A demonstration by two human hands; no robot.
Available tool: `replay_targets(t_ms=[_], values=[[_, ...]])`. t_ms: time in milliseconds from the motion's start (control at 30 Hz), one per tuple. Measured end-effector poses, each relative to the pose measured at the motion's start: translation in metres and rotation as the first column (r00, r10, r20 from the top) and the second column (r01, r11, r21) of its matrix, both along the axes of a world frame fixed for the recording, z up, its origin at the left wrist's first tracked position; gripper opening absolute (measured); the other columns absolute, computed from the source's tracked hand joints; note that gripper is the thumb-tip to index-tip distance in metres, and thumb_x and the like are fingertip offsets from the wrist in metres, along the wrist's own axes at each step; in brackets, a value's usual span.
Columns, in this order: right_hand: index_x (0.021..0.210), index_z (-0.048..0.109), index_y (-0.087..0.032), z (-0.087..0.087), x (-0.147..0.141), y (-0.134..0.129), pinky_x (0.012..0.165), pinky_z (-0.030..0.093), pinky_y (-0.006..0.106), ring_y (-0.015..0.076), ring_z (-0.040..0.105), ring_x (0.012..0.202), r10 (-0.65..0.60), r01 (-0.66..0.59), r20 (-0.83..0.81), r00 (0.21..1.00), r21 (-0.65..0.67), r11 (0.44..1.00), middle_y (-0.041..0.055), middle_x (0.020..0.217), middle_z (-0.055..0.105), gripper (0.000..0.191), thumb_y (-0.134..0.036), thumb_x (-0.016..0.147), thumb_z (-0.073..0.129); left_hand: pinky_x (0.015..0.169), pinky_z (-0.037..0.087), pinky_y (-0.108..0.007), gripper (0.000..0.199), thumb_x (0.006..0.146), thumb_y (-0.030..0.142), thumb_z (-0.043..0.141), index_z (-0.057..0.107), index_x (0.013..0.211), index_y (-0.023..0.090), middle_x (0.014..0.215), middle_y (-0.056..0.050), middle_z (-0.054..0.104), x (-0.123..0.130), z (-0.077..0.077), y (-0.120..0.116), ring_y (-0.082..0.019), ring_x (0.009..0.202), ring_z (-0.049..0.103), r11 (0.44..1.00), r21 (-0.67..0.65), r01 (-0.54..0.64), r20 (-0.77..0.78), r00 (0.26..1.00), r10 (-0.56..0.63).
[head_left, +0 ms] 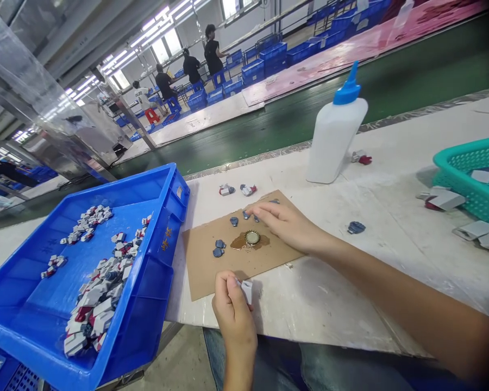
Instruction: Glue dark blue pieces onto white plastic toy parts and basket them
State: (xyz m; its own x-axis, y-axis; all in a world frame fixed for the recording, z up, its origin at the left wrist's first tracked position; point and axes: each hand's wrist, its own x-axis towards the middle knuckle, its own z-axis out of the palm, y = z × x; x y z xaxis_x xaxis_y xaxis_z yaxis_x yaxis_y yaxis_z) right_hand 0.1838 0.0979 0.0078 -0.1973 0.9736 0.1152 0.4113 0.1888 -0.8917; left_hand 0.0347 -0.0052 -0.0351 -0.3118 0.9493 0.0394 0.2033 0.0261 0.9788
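My left hand [235,312] is closed around a light grey plastic piece [247,291] near the front edge of the cardboard sheet [201,271]. Over the sheet's far side reaches my right hand [283,221], its fingers together and their tips on a small blue-grey plastic part [245,215]. Its grip is partly hidden. More such blue-grey parts [219,248] lie on the cardboard. Between the hands, a metal bottle cap [252,237] sits in a wet brown patch. Two assembled grey, blue and red pieces [227,189] rest just behind the sheet.
A blue bin [146,282] with many grey, red and blue pieces stands at left. Behind the sheet is a white squeeze bottle [336,141] with a blue nozzle. A green basket [468,176] is at right, loose pieces beside it. A green conveyor [293,117] runs behind; people sit and stand farther off.
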Motion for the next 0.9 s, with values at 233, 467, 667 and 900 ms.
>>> replay_targets(t_ms=[233,467,667,900], values=[[0.102,0.049,-0.021,0.0027,0.0036,-0.0008,0.053,0.038,0.025,0.0148,0.051,0.057,0.041,-0.046,0.259,0.965,0.014,0.999,-0.0018,0.06,0.054,0.027,-0.038,0.081,0.046,0.041,0.032,-0.02,0.044,0.082,0.059,0.028,0.04,0.071,0.019,0.051,0.005,0.035,0.0019,0.0024,-0.0009,-0.01,0.044,0.037,1.0,-0.004,0.028,0.033,0.999,-0.028],[0.106,0.06,-0.021,-0.0025,0.005,0.0043,0.069,0.043,0.033,0.02,0.056,0.08,0.132,-0.217,0.41,0.902,0.168,0.962,0.0059,0.09,0.062,0.034,-0.035,0.084,0.038,0.043,0.028,-0.022,0.043,0.084,0.058,0.027,0.041,0.07,0.019,0.049,0.006,0.03,0.0032,0.0057,0.0003,-0.01,0.044,0.032,1.0,0.001,0.031,-0.014,0.999,-0.031],[0.113,0.05,-0.019,-0.0029,0.0033,0.002,0.062,0.043,0.03,0.0194,0.058,0.077,0.135,-0.218,0.491,0.861,0.116,0.969,0.0067,0.095,0.062,0.034,-0.03,0.083,0.04,0.048,0.03,-0.022,0.04,0.086,0.053,0.025,0.041,0.071,0.019,0.056,0.004,0.034,0.0008,0.0054,0.0007,-0.011,0.051,0.033,0.997,-0.01,0.078,-0.063,0.995,-0.079],[0.085,0.058,-0.022,-0.001,0.0019,0.002,0.056,0.038,0.027,0.0159,0.055,0.066,0.133,-0.218,0.515,0.847,0.108,0.97,0.001,0.076,0.062,0.016,-0.031,0.081,0.046,0.048,0.028,-0.023,0.039,0.086,0.053,0.026,0.039,0.07,0.02,0.054,0.004,0.032,0.0,0.0019,0.0001,-0.012,0.051,0.031,0.997,0.001,0.083,-0.075,0.994,-0.083]])
